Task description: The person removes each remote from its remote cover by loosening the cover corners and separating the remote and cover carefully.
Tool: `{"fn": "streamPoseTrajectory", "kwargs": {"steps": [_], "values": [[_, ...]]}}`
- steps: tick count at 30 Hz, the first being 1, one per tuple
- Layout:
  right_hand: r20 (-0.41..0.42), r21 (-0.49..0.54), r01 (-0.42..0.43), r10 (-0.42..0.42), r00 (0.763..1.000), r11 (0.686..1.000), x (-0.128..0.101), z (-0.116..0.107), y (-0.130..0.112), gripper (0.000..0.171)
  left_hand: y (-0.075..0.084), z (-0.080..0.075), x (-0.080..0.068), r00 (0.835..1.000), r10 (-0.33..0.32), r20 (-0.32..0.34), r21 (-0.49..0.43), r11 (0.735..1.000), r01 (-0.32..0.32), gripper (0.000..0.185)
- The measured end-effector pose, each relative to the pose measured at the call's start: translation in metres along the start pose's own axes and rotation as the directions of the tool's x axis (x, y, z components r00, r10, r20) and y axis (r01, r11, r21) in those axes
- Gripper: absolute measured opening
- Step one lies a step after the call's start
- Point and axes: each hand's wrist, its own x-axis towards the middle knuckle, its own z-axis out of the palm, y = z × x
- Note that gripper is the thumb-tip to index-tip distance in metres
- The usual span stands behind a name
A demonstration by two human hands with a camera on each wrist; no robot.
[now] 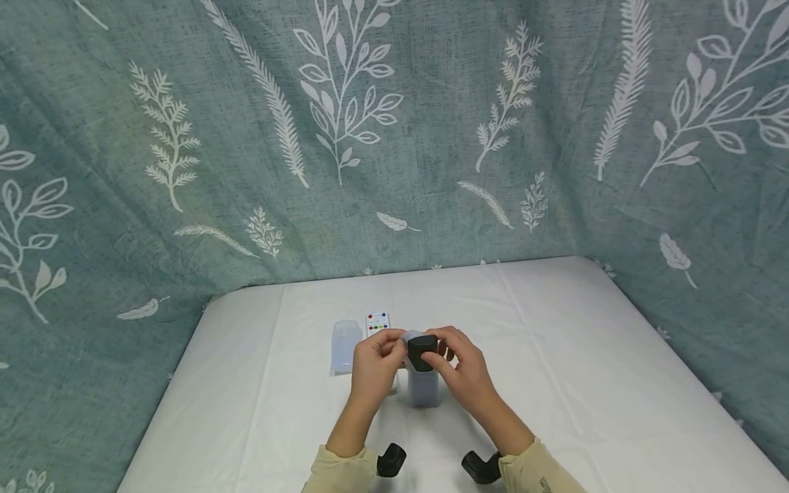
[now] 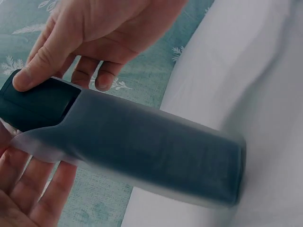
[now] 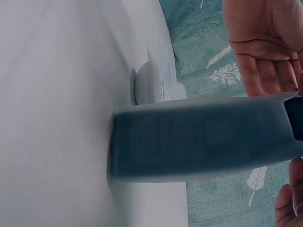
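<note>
Sleeve (image 1: 423,395), pale and translucent, is stood nearly upright near the middle of the table (image 1: 585,411), its lower end seemingly rested on the cloth. Inside it a dark device (image 1: 420,344) is seated, and only the top part is left uncovered. By the left hand (image 1: 376,363), the lip of the sleeve is pinched; by the right hand (image 1: 465,366), the bare top of the device is pinched, with the thumb laid on its front.

The sleeve may be judged light, soft and not easily broken, perhaps somewhat clinging; it is best gripped by its lip. The device seems stiff and smooth, so it should be held by both sides.

To the left, a white remote (image 1: 378,320) is partly hidden behind the left hand, near a second translucent cover (image 1: 346,348). The tabletop is covered in creased white, and it is surrounded by a green curtain (image 1: 431,137) printed with pale leaves.
</note>
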Motion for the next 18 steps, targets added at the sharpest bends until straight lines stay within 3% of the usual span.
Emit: {"fn": "streamPoseTrajectory", "kwargs": {"steps": [7, 12, 18], "values": [[0.012, 0.007, -0.013, 0.012, 1.000, 1.000, -0.003, 0.002, 0.004, 0.028, -0.009, 0.002, 0.001, 0.995, -0.100, 0.015, -0.118, 0.988, 0.101, 0.023], [0.011, -0.001, -0.019, 0.019, 1.000, 1.000, 0.000, 0.001, -0.006, 0.027, -0.013, 0.003, -0.001, 0.995, -0.089, 0.038, -0.132, 0.987, 0.093, 0.022], [0.038, 0.005, -0.046, 0.046, 0.998, 0.999, -0.004, 0.001, 0.004, 0.026, -0.020, 0.003, -0.001, 0.995, -0.082, 0.056, -0.101, 0.991, 0.088, 0.022]]}}
